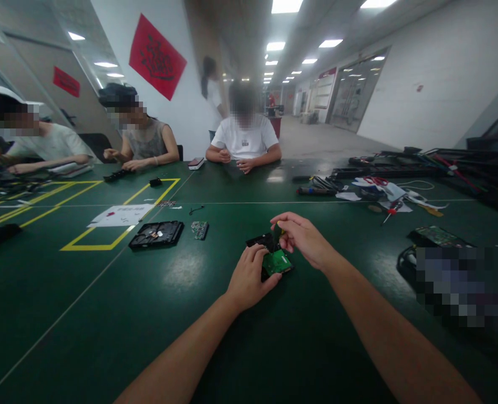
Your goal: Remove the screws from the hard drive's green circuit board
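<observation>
A black hard drive with a green circuit board (279, 262) lies on the table in front of me. My left hand (251, 276) grips it from the left side, fingers across the top and thumb along the near edge. Above the board, my right hand (299, 237) is closed around a small screwdriver (278, 230) with a dark and yellow handle. The screwdriver points down toward the drive; whether its tip touches a screw I cannot tell. To the left lie another black hard drive (156, 234) and a loose circuit board (200, 229).
Green table (105, 314) with yellow tape marks. A white paper sheet (122, 215) lies left. Cables and a red-handled screwdriver (392, 211) lie at right, near another circuit board (438, 237). A person (245, 137) sits opposite; two more people sit at left.
</observation>
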### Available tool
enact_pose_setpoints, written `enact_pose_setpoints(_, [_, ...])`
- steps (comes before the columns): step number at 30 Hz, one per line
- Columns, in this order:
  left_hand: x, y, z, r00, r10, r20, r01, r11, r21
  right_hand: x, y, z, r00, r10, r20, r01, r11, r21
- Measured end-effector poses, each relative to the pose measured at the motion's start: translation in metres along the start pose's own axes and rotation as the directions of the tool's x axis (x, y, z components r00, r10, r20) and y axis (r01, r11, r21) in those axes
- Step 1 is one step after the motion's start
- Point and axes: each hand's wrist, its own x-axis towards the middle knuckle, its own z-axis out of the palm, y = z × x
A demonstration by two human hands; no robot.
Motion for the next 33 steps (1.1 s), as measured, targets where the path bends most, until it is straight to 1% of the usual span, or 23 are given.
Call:
enact_pose_setpoints(3, [0.0, 0.003, 0.001, 1.0, 0.005, -0.011, -0.004, 1.0, 0.019, 0.002, 0.003, -0.002, 0.998, 0.008, -0.055, -0.007, 1.0, 0.023])
enact_pose_setpoints(6, [0.0, 0.005, 0.002, 1.0, 0.006, -0.008, -0.006, 0.999, 0.044, 0.003, 0.005, -0.002, 0.998, -0.009, -0.068, 0.009, 1.0, 0.008])
enact_pose_setpoints(12, [0.0, 0.006, 0.002, 1.0, -0.006, -0.009, 0.006, 1.0, 0.026, 0.002, 0.004, -0.001, 0.999, -0.028, -0.016, 0.027, 0.997, -0.075])
enact_pose_setpoints(15, [0.002, 0.004, -0.001, 1.0, -0.015, 0.005, 0.015, 1.0, -0.007, 0.001, 0.003, 0.0, 1.0, -0.028, -0.001, 0.027, 0.996, -0.08])
enact_pose_setpoints(17, [0.004, 0.003, -0.004, 0.999, -0.011, 0.038, 0.012, 0.999, -0.041, 0.001, 0.005, 0.001, 0.999, -0.039, 0.031, 0.041, 0.996, -0.081])
enact_pose_setpoints(19, [0.007, 0.004, -0.005, 0.998, -0.041, 0.043, 0.044, 0.997, -0.068, 0.001, 0.009, 0.004, 0.997, -0.053, 0.06, 0.058, 0.995, -0.085])
enact_pose_setpoints(20, [0.007, 0.004, -0.005, 0.997, -0.065, 0.034, 0.067, 0.995, -0.073, 0.0, 0.011, 0.005, 0.997, -0.064, 0.038, 0.066, 0.995, -0.072])
enact_pose_setpoints(22, [0.008, 0.006, -0.002, 0.992, -0.123, -0.015, 0.121, 0.989, -0.087, 0.0, 0.017, 0.008, 0.991, -0.094, -0.094, 0.092, 0.995, -0.023])
enact_pose_setpoints(24, [0.008, 0.006, 0.003, 0.986, -0.152, -0.068, 0.144, 0.983, -0.114, -0.001, 0.021, 0.009, 0.983, -0.114, -0.145, 0.114, 0.993, -0.013])
enact_pose_setpoints(25, [0.007, 0.007, 0.005, 0.988, -0.138, -0.077, 0.128, 0.985, -0.118, -0.002, 0.022, 0.009, 0.981, -0.121, -0.151, 0.121, 0.993, -0.011])
enact_pose_setpoints(29, [0.002, 0.008, 0.008, 0.99, -0.09, -0.113, 0.08, 0.993, -0.087, -0.007, 0.019, 0.009, 0.989, -0.122, -0.088, 0.123, 0.992, 0.007])
enact_pose_setpoints(31, [0.001, 0.009, 0.006, 0.978, -0.107, -0.18, 0.098, 0.993, -0.059, -0.009, 0.016, 0.009, 0.992, -0.11, -0.054, 0.112, 0.993, 0.029])
enact_pose_setpoints(33, [0.001, 0.01, 0.004, 0.954, -0.128, -0.27, 0.119, 0.992, -0.05, -0.009, 0.013, 0.01, 0.994, -0.099, -0.039, 0.101, 0.994, 0.047])
